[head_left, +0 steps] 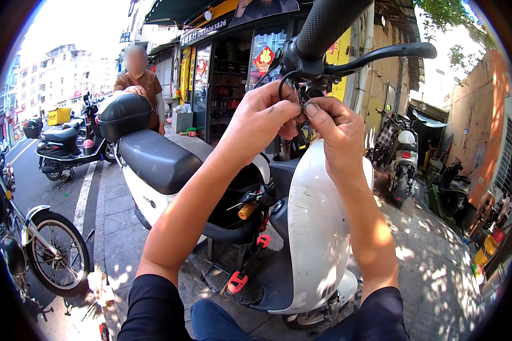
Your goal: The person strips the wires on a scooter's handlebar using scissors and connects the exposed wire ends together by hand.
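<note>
Both my hands meet just under the handlebar grip point(324, 28) and black brake lever point(387, 57) of a white scooter point(318, 227). My left hand point(264, 116) is closed in a pinch beside a thin looping black cable point(283, 85). Facing it, my right hand point(338, 125) pinches with thumb and forefinger, fingertips almost touching the left ones. Whatever small piece sits between them is hidden by the fingers. Dark wiring and metal parts crowd in right behind my fingertips.
Tools, one with an orange-brown handle point(247, 211), lie by the scooter's seat point(159, 162). A red-and-black tool point(237, 282) rests on its footboard. A person point(148, 85) stands behind the black top box point(124, 116). Other motorbikes point(57, 250) are parked left and right.
</note>
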### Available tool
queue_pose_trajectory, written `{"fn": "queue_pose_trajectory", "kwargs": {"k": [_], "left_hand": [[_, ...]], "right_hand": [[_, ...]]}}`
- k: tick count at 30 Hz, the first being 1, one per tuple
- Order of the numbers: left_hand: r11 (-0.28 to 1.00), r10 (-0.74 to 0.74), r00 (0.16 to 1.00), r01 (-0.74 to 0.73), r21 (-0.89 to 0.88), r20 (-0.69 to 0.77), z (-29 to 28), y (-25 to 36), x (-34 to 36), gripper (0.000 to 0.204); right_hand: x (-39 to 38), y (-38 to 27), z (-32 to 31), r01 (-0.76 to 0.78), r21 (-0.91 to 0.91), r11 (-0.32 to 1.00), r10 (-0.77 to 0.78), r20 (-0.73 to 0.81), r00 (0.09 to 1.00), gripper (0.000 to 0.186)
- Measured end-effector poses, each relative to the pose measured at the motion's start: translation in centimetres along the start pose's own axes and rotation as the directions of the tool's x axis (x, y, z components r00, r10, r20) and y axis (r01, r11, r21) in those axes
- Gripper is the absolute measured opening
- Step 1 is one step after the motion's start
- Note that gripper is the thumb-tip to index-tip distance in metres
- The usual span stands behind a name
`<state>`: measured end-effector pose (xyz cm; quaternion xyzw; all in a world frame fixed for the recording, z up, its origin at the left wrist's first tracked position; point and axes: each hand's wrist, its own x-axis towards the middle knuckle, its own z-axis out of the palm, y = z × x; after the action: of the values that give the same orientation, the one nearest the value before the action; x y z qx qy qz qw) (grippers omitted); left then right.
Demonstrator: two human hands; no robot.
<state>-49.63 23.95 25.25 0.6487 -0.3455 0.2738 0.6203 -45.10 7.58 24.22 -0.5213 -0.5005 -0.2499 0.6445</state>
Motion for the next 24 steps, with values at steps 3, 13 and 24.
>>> {"fn": "queue_pose_trajectory", "kwargs": {"k": [3, 13, 24], "left_hand": [[0.996, 0.025, 1.000, -0.024, 0.083, -0.014, 0.3, 0.5, -0.1, 0.011], [0.990, 0.009, 0.998, -0.001, 0.143, -0.060, 0.1, 0.7, -0.5, 0.019], [0.888, 0.172, 0.985, -0.155, 0.433, 0.000, -0.3, 0.3, 0.2, 0.015]], "right_hand": [[-0.1, 0.1, 0.0, -0.020, 0.058, 0.998, 0.023, -0.047, 0.999, 0.021], [-0.4, -0.2, 1.1, -0.067, 0.125, 0.990, 0.080, -0.099, 0.992, 0.020], [0.7, -1.4, -1.2, -0.466, 0.287, 0.837, 0.449, 0.128, 0.885, 0.018]]}}
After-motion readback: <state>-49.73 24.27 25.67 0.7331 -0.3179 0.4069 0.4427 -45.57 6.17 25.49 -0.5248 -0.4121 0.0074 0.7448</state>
